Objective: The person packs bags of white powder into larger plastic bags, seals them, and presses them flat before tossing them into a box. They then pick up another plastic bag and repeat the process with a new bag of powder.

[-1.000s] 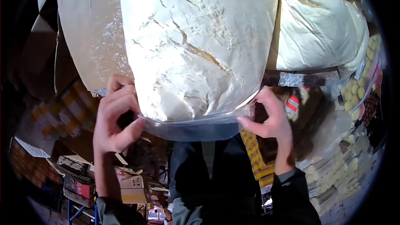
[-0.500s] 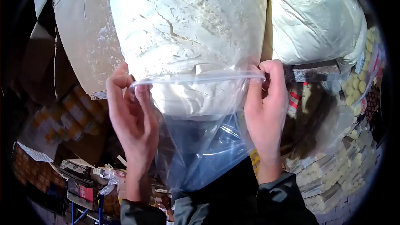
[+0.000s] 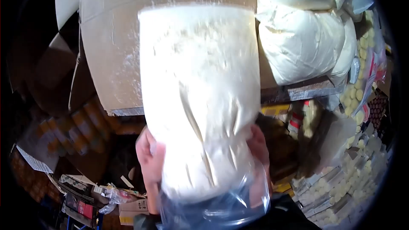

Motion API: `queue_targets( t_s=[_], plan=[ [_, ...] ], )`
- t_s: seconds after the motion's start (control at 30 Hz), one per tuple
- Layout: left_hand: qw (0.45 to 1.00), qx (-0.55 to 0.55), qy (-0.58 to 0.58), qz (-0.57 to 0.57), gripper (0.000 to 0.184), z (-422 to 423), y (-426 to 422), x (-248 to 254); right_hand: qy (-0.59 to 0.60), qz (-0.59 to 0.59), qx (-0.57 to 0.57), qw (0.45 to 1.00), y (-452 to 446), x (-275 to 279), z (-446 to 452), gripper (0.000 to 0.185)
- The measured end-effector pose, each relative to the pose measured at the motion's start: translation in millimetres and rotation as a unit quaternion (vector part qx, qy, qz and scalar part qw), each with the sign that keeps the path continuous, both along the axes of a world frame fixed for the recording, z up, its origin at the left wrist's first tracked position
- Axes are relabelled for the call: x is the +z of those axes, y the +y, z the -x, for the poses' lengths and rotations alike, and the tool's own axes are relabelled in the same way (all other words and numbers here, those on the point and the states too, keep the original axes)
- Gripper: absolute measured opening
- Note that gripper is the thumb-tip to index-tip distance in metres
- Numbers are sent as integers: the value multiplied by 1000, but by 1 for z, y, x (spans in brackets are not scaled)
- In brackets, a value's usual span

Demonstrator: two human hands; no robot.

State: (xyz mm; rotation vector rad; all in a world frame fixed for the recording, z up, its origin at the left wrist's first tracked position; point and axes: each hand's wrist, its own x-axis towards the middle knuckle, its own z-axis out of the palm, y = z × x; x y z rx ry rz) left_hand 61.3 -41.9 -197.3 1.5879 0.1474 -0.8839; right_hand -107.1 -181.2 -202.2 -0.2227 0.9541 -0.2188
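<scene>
A large clear zip bag of white powder (image 3: 200, 93) is in front of me, tilted and slightly blurred. Its powder-filled part is creased where it narrows between my hands. My left hand (image 3: 150, 157) grips the bag's left side, its fingers partly hidden behind the plastic. On the opposite side my right hand (image 3: 257, 151) holds the bag too, and most of those fingers are covered by it. The unfilled clear end of the plastic hangs toward my body over dark clothing.
Behind the bag is a powder-dusted cardboard box (image 3: 113, 55). Other filled white bags (image 3: 302, 47) are stacked to the right. Several pale round items in clear packs (image 3: 341, 179) lie at lower right. Orange-and-white packages (image 3: 76, 123) are on the left, with clutter below them.
Both hands have left the zip strip and now hold the bag by its sides. The bag has come toward my body, uncovering more of the cardboard box behind.
</scene>
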Motion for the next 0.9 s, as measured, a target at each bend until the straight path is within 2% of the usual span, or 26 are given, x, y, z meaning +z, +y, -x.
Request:
queue_targets(
  t_s=[0.07,0.17,0.2,0.33,0.4,0.43,0.47,0.5,0.57,0.63,0.73,0.8,0.9],
  plan=[
    [999,11,14,40,27,5,9,28,5,-24,18,1000,9,11,9,35],
    [989,-32,77,125,41,-4,37,43,22,-26,50,998,7,21,10,28],
    [988,-27,69,134,41,-7,34,45,31,-20,60,997,5,25,8,26],
    [990,102,-9,100,38,-24,-15,44,98,53,101,989,-19,42,-12,18],
    [984,162,-12,74,32,-39,-43,40,150,209,104,961,-43,55,-42,16],
    [988,113,-5,102,27,-49,-49,42,170,328,94,925,-51,61,-59,16],
    [993,69,-76,58,25,-57,-50,36,162,445,78,877,-58,66,-75,17],
    [989,85,-116,45,25,-55,-61,43,165,557,57,812,-64,71,-90,21],
    [980,76,-176,51,25,-54,-72,49,149,602,91,779,-78,74,-102,22],
    [972,24,-218,84,26,-57,-66,41,120,476,65,869,-78,61,-111,22],
    [987,33,-113,111,24,-67,-46,4,69,242,-13,968,-78,57,-123,24],
    [989,66,-91,96,24,-73,-51,-10,46,298,47,952,-78,1,-93,26],
    [989,103,-82,69,26,-77,-57,-21,32,416,21,909,-61,-48,-77,30]
  ],
)
